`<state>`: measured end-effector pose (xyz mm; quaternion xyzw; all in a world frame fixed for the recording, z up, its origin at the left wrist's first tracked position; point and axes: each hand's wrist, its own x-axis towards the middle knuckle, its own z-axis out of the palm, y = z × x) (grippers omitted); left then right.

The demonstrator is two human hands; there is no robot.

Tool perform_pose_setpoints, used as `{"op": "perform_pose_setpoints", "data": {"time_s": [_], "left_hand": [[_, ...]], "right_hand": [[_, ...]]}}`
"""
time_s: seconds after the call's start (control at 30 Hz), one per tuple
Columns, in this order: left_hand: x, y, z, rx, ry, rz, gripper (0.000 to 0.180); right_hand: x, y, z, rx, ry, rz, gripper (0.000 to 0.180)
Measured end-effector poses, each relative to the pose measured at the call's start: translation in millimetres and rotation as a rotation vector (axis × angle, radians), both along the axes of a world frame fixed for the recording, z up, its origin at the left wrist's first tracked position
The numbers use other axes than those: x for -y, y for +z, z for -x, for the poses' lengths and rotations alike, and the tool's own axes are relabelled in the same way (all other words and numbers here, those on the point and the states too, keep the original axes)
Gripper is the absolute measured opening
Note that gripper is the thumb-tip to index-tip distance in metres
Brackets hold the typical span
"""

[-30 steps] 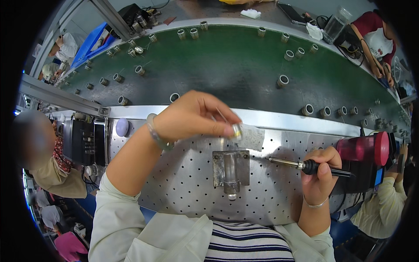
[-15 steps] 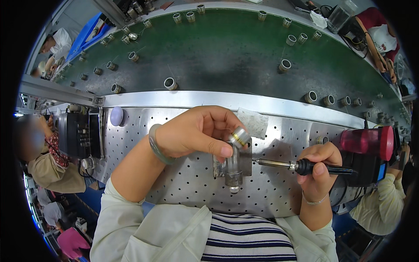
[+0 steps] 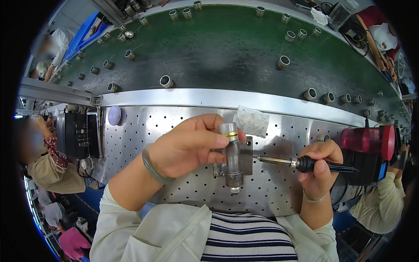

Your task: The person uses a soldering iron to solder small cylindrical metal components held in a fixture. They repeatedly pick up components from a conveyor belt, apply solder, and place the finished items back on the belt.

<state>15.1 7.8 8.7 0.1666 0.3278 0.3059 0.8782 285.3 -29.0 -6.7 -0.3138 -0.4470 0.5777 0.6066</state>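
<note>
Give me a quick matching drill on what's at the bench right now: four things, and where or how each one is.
Things:
1. metal cylinder
2. soldering iron
3. paper slip
4. red cup

Places or states:
A. lying on the perforated plate, behind the hands
B. held in the right hand
C. on its side at the right edge
D. pinched upright in the left hand

Pairs: 1-D, 2-B, 3-A, 4-C

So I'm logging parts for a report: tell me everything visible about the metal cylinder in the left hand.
The cylinder is a silvery metal tube with a yellow band near its top and a rounded lower tip. It stands upright in a small metal fixture on the perforated bench. The left hand pinches its upper end; the soldering iron tip points at its side.
</note>
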Motion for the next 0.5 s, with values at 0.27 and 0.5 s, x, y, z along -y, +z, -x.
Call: {"op": "perform_pose_setpoints", "data": {"time_s": [0.27, 0.5], "left_hand": [[5.5, -7.0, -0.5, 0.001, -0.124, 0.009, 0.029], [14.5, 6.5, 2.3, -0.141, -0.047, -0.183, 0.054]], "right_hand": [[-0.3, 1.9, 0.9, 0.002, 0.006, -0.010, 0.020], [-0.2, 1.8, 1.5, 0.004, 0.026, -0.009, 0.019]]}}
